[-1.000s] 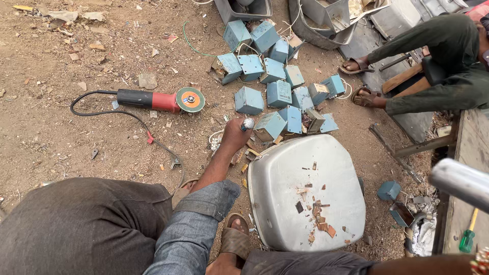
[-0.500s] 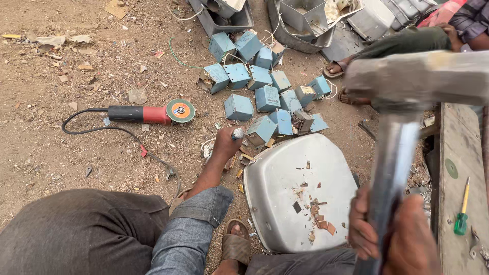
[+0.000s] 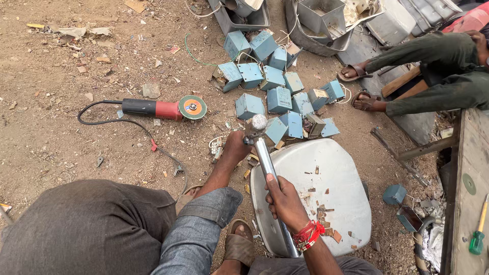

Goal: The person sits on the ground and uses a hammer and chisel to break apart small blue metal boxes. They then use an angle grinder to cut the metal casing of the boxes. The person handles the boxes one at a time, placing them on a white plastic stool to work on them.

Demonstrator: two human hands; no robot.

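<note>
On the dirt at the left lies a red and black angle grinder (image 3: 163, 108) with its green disc and black cord, well apart from the hands. Farther right, at the top, a grey metal tub (image 3: 243, 19) and a dented grey bin (image 3: 326, 28) hold grey metal housings and scrap; what else lies inside cannot be told. Below them a heap of blue-grey metal boxes (image 3: 277, 94) with loose wires spreads over the ground. The left hand (image 3: 236, 146) is clenched around a small piece just beside the nearest box, right under the hammer (image 3: 265, 163) head. The right hand (image 3: 283, 200), a red band at its wrist, is closed tight around the hammer's steel handle above a pale grey metal cover (image 3: 333, 191) strewn with brown chips. At the far right, another person's sandalled feet (image 3: 359, 86) rest near the heap.
</note>
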